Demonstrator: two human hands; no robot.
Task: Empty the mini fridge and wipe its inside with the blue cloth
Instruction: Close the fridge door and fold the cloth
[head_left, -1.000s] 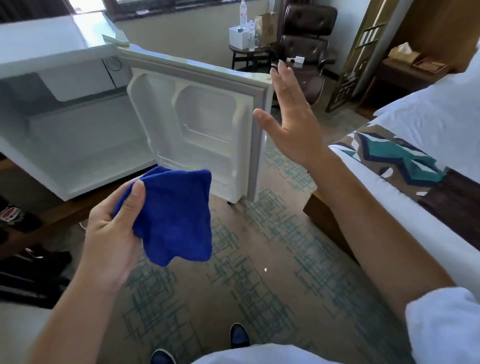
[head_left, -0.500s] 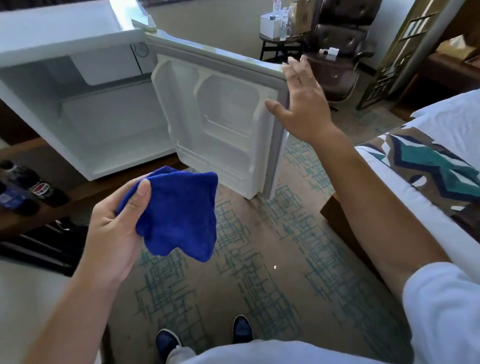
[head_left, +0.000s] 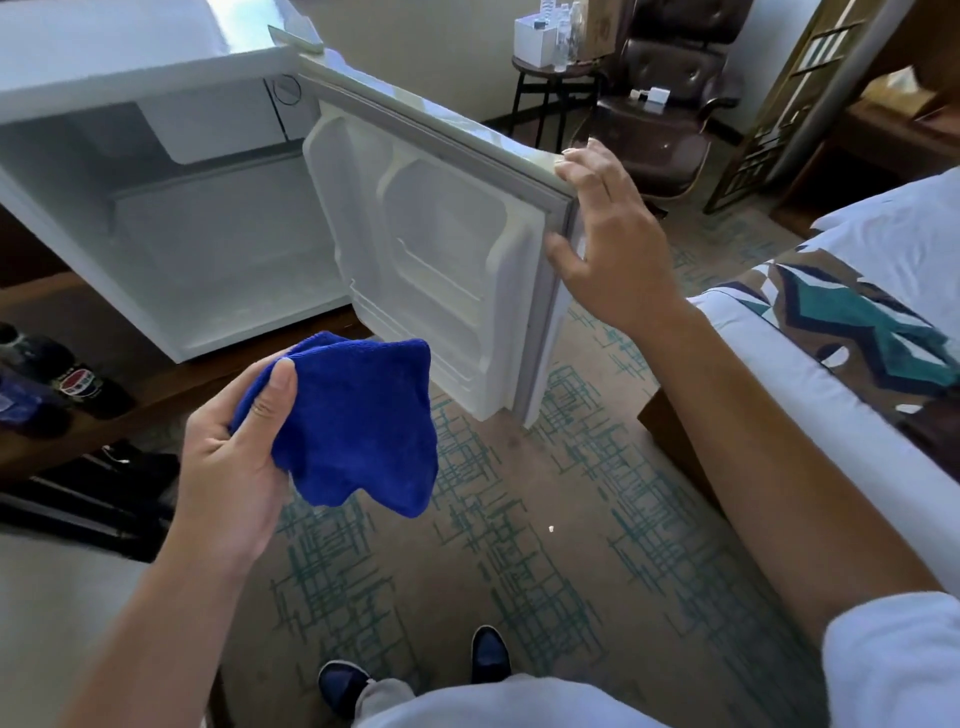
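So the mini fridge (head_left: 171, 228) is a small white box sitting on a low wooden shelf (head_left: 218, 374), right up at the shelf's front edge. Its door (head_left: 436, 260) is swung wide open, hinged on the right side, so the moulded white inner liner with its shallow door racks faces out. The door's free top corner is pinched in the right hand (head_left: 608, 244), fingers over the top, thumb on the grey seal. The inside looks bare and white, with a small compartment box up top. The blue cloth (head_left: 358, 421) is a fluffy, deep-blue microfibre rag, bunched up and hanging from the left hand (head_left: 234, 452), thumb pressed on it, out in front of the fridge and below the door.
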